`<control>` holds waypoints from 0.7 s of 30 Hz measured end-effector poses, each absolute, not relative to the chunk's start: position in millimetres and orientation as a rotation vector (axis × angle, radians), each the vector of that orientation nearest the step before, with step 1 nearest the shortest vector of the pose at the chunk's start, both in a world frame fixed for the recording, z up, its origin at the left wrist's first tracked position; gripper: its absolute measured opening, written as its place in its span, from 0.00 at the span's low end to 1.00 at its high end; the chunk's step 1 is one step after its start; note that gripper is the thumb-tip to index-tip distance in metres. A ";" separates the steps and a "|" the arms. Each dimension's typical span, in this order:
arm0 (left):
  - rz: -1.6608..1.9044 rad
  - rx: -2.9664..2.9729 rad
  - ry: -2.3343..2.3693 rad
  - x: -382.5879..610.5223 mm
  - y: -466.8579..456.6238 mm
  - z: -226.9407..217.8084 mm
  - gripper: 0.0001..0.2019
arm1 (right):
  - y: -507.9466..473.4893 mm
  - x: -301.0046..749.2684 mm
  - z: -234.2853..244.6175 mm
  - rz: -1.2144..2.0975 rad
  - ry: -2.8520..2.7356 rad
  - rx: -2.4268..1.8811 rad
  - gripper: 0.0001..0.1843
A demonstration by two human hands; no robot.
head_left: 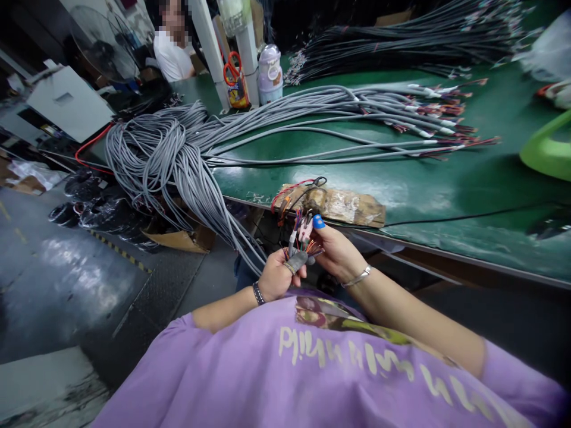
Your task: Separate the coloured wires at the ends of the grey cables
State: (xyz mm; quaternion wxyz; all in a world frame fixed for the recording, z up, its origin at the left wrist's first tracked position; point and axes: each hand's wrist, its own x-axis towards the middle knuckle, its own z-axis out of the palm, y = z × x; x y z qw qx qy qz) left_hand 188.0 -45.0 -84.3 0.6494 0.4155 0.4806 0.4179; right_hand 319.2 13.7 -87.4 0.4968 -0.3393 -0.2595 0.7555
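Note:
My left hand [276, 276], with grey coverings on its fingers, is closed around the end of a grey cable [292, 241]. Thin coloured wires [311, 245] fan out from this end, some with bare copper tips. Close against it, my right hand [338, 252] has a blue cover on its thumb and pinches at the wires; its fingertips are partly hidden. Small pale pink pieces [305, 229] show among the wires beside the thumb. Just beyond is a worn wooden board [352, 206] with a fixture [316, 198] and red and black leads, at the bench edge.
A big bundle of grey cables [156, 142] lies over the green bench [482, 196] and hangs off its front edge. Black cables [392, 44], a lilac bottle [270, 74], red-handled scissors [232, 66] and a light green object [548, 148] stand farther back. A person [173, 50] is behind.

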 end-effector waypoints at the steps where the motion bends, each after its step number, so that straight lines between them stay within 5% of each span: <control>1: 0.944 0.945 1.099 187.9 -45.1 -83.6 0.24 | 13.0 319.4 -86.5 1.843 -0.614 -0.818 0.24; 13: 0.934 0.978 1.093 179.2 -54.8 -70.0 0.26 | 14.3 323.1 -81.6 1.920 -0.550 -0.857 0.15; 21: 1.042 0.909 1.103 185.8 -49.9 -82.0 0.24 | 14.2 324.4 -85.7 1.819 -0.703 -0.901 0.26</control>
